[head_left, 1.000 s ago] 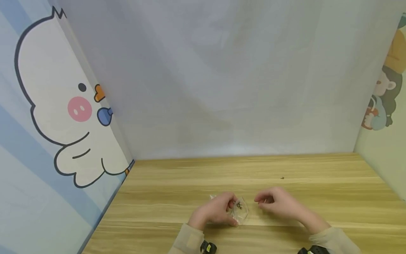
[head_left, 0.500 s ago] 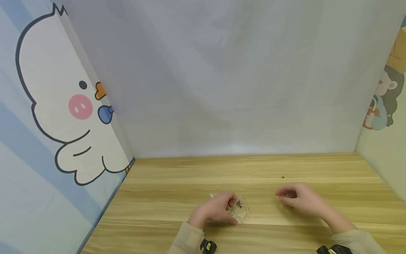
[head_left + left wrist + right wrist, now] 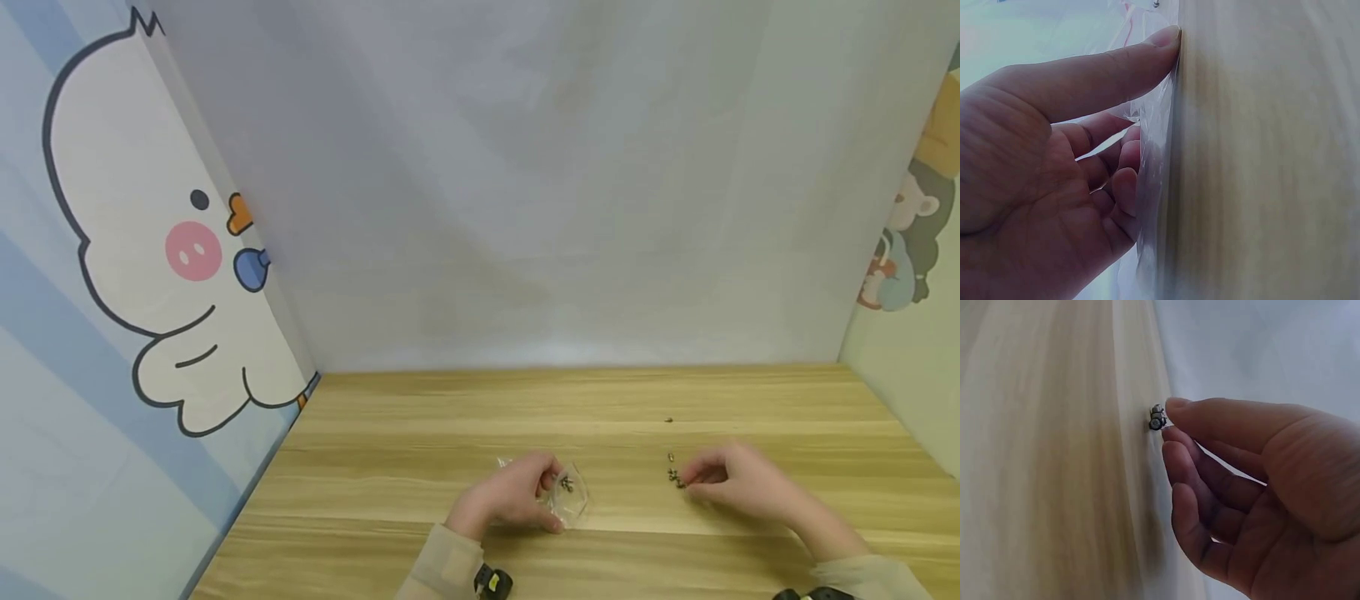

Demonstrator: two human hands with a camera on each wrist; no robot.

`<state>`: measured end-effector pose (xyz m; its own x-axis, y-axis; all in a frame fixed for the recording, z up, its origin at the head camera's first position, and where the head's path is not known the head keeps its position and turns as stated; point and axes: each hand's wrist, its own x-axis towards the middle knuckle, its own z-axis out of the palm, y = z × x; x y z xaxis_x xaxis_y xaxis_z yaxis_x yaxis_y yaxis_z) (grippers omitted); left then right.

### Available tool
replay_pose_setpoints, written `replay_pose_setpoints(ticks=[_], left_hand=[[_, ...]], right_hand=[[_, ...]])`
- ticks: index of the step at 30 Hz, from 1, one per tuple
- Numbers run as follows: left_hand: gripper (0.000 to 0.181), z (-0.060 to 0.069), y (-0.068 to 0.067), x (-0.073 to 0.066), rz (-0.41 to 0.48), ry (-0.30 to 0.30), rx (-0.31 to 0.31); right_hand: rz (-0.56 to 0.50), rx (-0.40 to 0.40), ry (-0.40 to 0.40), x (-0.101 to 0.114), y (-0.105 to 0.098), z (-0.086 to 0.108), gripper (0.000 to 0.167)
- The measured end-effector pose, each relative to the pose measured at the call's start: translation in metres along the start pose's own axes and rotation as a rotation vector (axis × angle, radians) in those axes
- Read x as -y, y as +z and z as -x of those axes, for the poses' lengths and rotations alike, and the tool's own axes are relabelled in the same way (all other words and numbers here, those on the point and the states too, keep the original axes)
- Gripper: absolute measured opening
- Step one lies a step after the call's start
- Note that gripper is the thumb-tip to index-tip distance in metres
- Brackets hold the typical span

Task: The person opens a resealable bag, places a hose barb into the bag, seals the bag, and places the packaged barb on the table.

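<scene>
The person's left hand [image 3: 513, 497] holds between the thumb and the bent fingers a clear plastic bag [image 3: 576, 505], which lies on the wooden table [image 3: 375, 467] with some small metal screws [image 3: 566, 483] visible inside. The right hand [image 3: 738, 482] is just beside a little group of loose screws [image 3: 672, 476] on the table, its thumb and forefinger nearly together, and I cannot tell if they pinch one. Farther back lies one small dark piece [image 3: 668, 420], apart from this group.

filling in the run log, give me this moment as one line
left hand: holds clear bag; inside: metal pieces; right hand: at loose pieces on table; right grip: unclear
</scene>
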<state>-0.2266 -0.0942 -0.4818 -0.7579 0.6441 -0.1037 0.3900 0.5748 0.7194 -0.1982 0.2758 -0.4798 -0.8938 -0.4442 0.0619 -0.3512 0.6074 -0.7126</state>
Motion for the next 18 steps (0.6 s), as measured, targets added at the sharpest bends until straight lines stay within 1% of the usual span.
replay_pose_setpoints(ticks=[2, 8, 18], left_hand=[[0.055, -0.0003, 0.0004, 0.0004, -0.004, -0.001, -0.001], [0.055, -0.0007, 0.0008, 0.0016, 0.000, 0.004, -0.006], [0.056, -0.0003, 0.0002, 0.0020, 0.009, -0.001, -0.008]], right_hand=[[-0.007, 0.015, 0.016, -0.0019, -0.0005, 0.0009, 0.014], [-0.014, 0.033, 0.030, -0.0052, -0.0006, 0.0005, 0.016], [-0.004, 0.024, 0.019, -0.0065, 0.0017, -0.0013, 0.015]])
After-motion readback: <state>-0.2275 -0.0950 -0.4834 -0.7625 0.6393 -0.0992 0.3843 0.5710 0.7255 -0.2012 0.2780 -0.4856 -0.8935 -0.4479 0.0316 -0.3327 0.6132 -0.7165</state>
